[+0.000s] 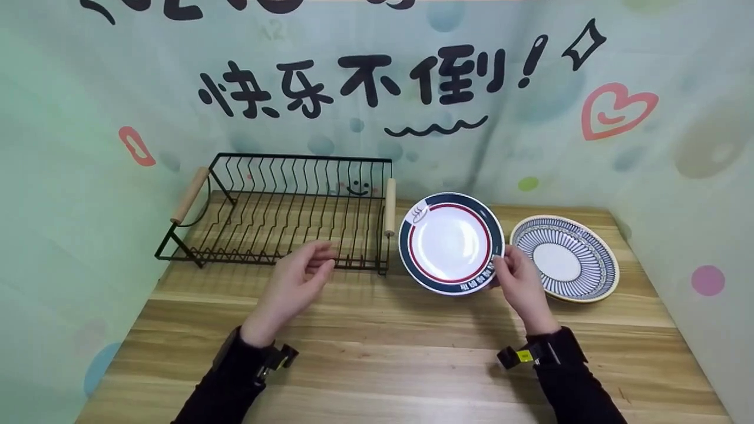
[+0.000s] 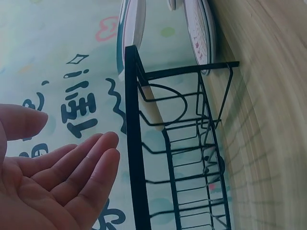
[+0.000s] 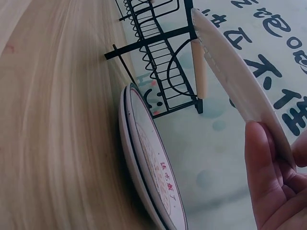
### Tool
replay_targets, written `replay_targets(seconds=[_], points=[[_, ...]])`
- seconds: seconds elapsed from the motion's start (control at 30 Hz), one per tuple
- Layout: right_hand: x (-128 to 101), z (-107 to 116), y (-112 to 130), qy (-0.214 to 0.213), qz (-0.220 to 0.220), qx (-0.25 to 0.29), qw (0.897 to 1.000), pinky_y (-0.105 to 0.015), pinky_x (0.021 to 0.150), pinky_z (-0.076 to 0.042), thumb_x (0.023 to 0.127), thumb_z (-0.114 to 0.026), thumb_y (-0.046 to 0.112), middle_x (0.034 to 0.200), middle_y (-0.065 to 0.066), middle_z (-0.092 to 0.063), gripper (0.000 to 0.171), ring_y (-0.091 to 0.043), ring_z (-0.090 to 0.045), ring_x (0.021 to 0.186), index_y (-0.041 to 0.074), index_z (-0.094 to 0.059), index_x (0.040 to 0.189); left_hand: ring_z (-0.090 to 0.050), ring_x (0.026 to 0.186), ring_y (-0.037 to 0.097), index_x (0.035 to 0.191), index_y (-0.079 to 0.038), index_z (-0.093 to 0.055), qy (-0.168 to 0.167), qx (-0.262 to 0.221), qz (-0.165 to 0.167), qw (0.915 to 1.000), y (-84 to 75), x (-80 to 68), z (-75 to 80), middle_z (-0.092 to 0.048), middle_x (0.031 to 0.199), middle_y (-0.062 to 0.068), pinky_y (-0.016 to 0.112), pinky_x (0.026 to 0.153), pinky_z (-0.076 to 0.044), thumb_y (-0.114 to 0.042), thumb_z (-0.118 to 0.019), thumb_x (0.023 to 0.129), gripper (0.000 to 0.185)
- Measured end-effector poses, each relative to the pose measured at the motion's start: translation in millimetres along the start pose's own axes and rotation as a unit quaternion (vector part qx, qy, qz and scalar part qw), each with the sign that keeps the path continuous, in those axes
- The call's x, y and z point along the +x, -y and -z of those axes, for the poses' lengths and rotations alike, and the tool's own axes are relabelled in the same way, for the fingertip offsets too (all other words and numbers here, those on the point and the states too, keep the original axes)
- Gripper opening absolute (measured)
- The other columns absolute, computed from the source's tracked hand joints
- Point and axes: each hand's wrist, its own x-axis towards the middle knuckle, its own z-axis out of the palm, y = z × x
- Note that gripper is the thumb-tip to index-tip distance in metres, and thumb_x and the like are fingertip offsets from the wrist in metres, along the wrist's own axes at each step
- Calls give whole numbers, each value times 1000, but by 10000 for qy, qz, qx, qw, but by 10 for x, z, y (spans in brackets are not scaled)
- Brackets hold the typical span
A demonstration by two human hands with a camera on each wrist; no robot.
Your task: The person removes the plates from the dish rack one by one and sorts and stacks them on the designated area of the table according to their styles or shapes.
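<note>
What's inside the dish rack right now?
Nothing visible: the black wire dish rack shows only bare slots and the wooden table through them. The left hand covers part of its front rail.

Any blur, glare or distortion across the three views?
Head view: even soft light, sharp, a faint sheen on the navy-and-red-rimmed white plate gripped by the right hand, weak shadows on the wooden table. Left wrist view: rotated, wood grain smeared, the open left hand soft, black wire dish rack crisp. Right wrist view: rotated, near tabletop blurred.

wall lettering point(image 1: 353, 82) cut off at top, rack point(image 2: 177, 158) cropped below
</note>
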Motion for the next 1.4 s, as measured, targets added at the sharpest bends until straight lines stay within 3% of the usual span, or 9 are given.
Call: replay_targets(seconds=[0.3, 0.57, 1.0, 1.4], points=[[15, 23, -70, 17, -223, -149, 9996, -34, 55, -59, 100, -48, -2, 78, -19, -67, 20, -16, -64, 54, -15, -54, 114, -62, 109, 28, 132, 5, -54, -84, 406, 143, 9990, 45, -31, 129, -65, 122, 16, 38, 95, -52, -10, -60, 97, 39], [15, 43, -118, 89, -567, -361, 9977, -41, 60, -60, 101, -48, 2, 80, -16, -66, 23, -17, -65, 56, -15, -51, 115, -64, 105, 29, 130, 8, -54, -444, 845, -131, 9953, 109, -71, 220, -66, 119, 17, 38, 94, -53, -7, -62, 95, 38], [72, 102, -255, 181, -924, -461, 9945, -32, 59, -60, 101, -45, 3, 75, -11, -64, 21, -15, -64, 55, -16, -51, 108, -62, 107, 36, 129, 10, -54, -902, 1556, -440, 9827, 281, -176, 332, -64, 119, 24, 47, 98, -49, -7, -65, 94, 40], [77, 92, -298, 239, -1141, -405, 9923, -29, 59, -59, 100, -43, 1, 77, -13, -66, 23, -14, -65, 56, -19, -48, 111, -61, 108, 36, 127, 9, -55, -933, 1609, -208, 9823, 278, -226, 405, -64, 120, 24, 48, 98, -48, -8, -65, 94, 38]])
